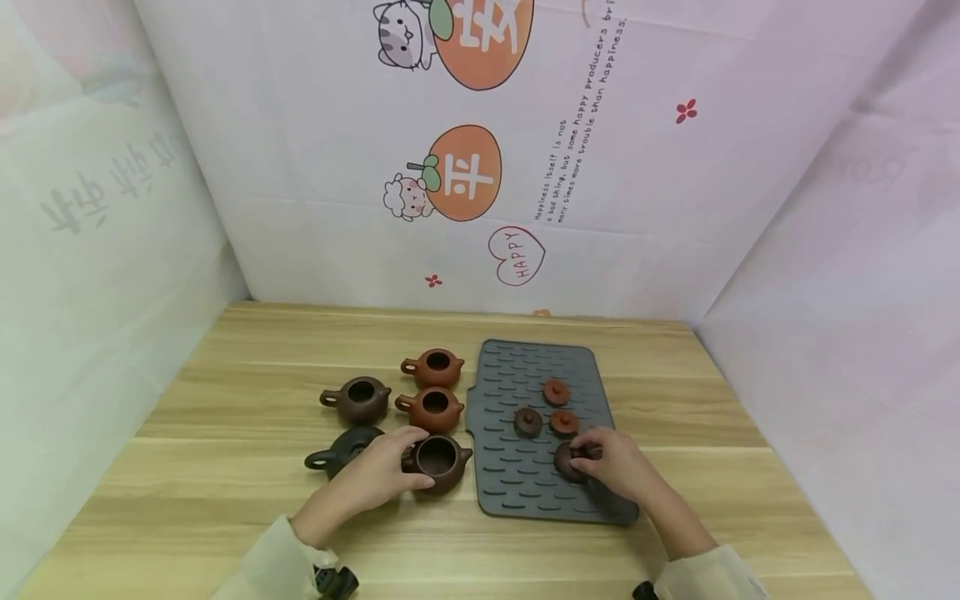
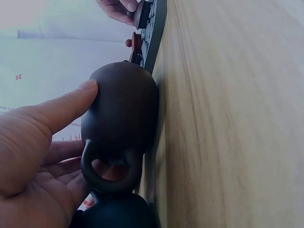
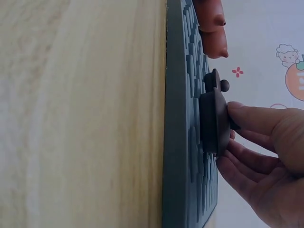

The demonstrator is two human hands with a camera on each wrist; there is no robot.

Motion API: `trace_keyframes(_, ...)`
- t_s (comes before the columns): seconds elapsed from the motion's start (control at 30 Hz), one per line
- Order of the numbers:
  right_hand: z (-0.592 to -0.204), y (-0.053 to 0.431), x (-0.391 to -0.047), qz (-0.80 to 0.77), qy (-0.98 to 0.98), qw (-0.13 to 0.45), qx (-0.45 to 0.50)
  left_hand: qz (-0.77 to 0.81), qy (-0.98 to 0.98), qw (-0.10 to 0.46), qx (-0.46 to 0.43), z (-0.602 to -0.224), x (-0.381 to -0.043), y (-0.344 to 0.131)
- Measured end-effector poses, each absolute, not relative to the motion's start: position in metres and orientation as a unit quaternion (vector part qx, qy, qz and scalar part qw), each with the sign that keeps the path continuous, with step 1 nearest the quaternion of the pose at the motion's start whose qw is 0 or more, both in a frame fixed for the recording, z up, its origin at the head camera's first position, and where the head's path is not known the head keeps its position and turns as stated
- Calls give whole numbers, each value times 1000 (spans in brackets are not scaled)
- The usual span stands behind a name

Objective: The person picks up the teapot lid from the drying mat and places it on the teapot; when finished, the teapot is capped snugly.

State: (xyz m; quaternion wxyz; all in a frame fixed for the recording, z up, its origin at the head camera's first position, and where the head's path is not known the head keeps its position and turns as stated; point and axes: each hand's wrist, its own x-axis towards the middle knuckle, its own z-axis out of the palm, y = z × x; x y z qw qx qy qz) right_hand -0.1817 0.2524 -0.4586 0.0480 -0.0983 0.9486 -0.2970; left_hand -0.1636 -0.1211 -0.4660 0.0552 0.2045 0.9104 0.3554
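My left hand (image 1: 375,477) grips a dark brown lidless teapot (image 1: 447,478) on the table, its thumb on the near side and fingers around the far side. In the left wrist view the teapot's body (image 2: 121,107) stands with its looped handle beside the palm. Over the near part of the grey mat, my right hand (image 1: 618,463) pinches the knob of a dark brown teapot lid (image 1: 567,462). The right wrist view has this lid (image 3: 214,121) low at the mat's ridged surface, thumb on top and fingers at its edge.
Behind the left hand sits a black teapot (image 1: 342,450), partly hidden. Farther back are a brown teapot (image 1: 363,412) and two reddish teapots (image 1: 438,380), (image 1: 441,421), all lidless. The grey mat (image 1: 510,492) also bears a brown lid (image 1: 528,423) and two reddish lids (image 1: 557,392), (image 1: 564,423). Printed cloth walls surround the table.
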Motion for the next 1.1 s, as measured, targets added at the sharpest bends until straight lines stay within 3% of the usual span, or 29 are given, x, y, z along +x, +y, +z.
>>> trace_keyframes(0.27,-455,242,-181,-316,944,47,-89,356,910,65,203,-465,-163,-122)
trace_keyframes(0.53,-431,205,-180,-320,936,24,-146,358,909,64,203,-465,-163,-121)
trace_keyframes(1.1,-413,113,-181,-341,899,62,-268,363,905,62,212,-464,-163,-122)
